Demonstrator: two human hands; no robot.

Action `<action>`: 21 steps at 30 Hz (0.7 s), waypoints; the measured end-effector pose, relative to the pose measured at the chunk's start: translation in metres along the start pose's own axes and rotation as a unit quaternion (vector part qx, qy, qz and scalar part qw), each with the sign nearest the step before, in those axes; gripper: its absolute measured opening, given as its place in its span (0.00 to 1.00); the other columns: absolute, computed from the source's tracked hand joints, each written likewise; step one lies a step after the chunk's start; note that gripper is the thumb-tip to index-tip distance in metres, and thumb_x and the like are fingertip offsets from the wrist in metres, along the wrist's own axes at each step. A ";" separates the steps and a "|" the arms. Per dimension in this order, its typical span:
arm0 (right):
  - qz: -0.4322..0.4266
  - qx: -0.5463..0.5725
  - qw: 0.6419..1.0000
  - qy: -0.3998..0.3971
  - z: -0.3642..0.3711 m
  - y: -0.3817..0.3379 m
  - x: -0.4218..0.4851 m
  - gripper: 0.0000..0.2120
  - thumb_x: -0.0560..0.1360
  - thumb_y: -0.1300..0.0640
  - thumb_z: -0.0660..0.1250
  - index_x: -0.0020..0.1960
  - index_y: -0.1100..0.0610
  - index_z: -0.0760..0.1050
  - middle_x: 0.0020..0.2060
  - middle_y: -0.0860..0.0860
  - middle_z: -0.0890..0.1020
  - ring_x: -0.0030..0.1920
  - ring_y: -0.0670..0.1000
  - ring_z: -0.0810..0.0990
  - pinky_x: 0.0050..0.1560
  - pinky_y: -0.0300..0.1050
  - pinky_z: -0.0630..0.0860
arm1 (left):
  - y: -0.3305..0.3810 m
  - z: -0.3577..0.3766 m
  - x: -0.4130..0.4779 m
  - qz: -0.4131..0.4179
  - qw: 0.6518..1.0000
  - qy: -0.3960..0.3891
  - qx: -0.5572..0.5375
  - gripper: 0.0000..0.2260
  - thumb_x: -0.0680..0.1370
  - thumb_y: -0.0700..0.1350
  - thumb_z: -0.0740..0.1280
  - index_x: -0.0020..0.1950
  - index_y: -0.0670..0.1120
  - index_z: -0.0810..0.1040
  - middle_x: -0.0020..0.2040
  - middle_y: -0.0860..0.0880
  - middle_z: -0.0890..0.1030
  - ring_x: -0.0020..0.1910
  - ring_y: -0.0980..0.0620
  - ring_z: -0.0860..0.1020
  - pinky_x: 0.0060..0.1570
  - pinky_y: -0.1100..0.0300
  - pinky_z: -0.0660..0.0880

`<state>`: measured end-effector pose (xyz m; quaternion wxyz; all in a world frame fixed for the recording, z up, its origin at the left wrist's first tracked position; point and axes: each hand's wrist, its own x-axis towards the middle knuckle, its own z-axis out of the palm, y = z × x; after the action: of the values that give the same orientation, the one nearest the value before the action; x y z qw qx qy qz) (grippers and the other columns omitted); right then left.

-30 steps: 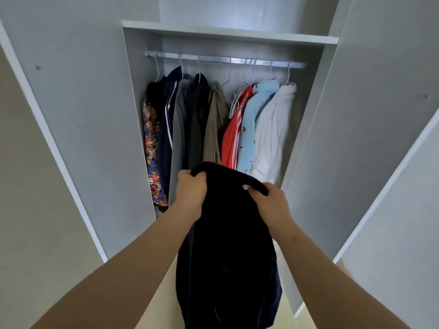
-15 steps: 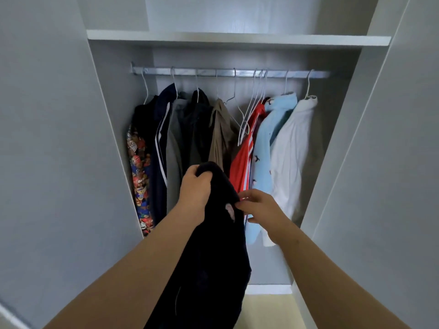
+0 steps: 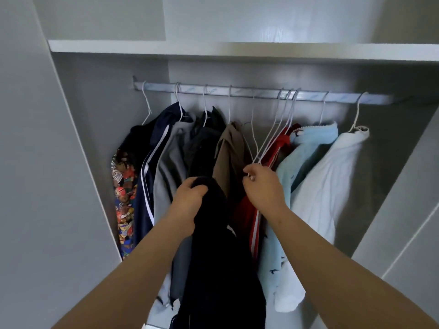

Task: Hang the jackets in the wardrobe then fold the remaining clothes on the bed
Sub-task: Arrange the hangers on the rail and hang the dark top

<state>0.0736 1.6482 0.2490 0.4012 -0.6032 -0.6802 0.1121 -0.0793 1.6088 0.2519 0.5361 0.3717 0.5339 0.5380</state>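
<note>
Left hand fisted tight on dark jacket, kept bunched & hanging clear in front of wardrobe rail; right hand pinches empty wire hanger, prob. to free it for jacket.

Eight garments hang; two hands; one rail.

Soft, cool, even light; the wardrobe recess lies in shadow under the shelf, edges bow from wide-angle distortion, detail slightly soft
</note>
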 end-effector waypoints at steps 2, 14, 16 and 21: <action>-0.094 -0.113 0.989 -0.011 0.006 0.002 0.020 0.15 0.76 0.59 0.59 0.62 0.56 0.76 0.56 0.54 0.78 0.57 0.56 0.74 0.56 0.49 0.71 | 0.003 0.008 0.013 0.007 1.000 -0.014 0.025 0.10 0.79 0.37 0.58 0.57 0.46 0.74 0.47 0.43 0.78 0.46 0.46 0.77 0.39 0.57 0.75; -0.144 -0.430 0.878 -0.157 0.012 0.023 0.069 0.11 0.78 0.56 0.55 0.56 0.53 0.74 0.53 0.53 0.80 0.58 0.56 0.73 0.59 0.52 0.61 | 0.015 0.048 0.088 -0.031 0.928 -0.214 0.305 0.27 0.79 0.36 0.57 0.75 0.54 0.57 0.65 0.43 0.73 0.55 0.45 0.76 0.41 0.60 0.76; -0.129 -0.421 0.889 -0.127 0.010 0.027 0.071 0.10 0.78 0.54 0.55 0.53 0.54 0.74 0.49 0.53 0.81 0.55 0.56 0.74 0.56 0.50 0.61 | 0.011 0.051 0.097 -0.044 0.922 -0.200 0.328 0.27 0.79 0.38 0.58 0.76 0.53 0.54 0.64 0.42 0.72 0.56 0.44 0.76 0.41 0.60 0.75; -0.085 -0.393 0.915 0.030 0.014 0.035 0.079 0.12 0.68 0.58 0.68 0.49 0.60 0.72 0.29 0.55 0.80 0.25 0.53 0.69 0.49 0.50 0.67 | 0.006 0.050 0.117 -0.028 0.935 -0.160 0.317 0.26 0.79 0.39 0.59 0.76 0.48 0.55 0.62 0.41 0.73 0.56 0.43 0.75 0.52 0.55 0.75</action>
<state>0.0936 1.7336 0.2506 0.1603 -0.6550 -0.7058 -0.2169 -0.0489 1.7324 0.2452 0.4837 0.5885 0.5937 0.2593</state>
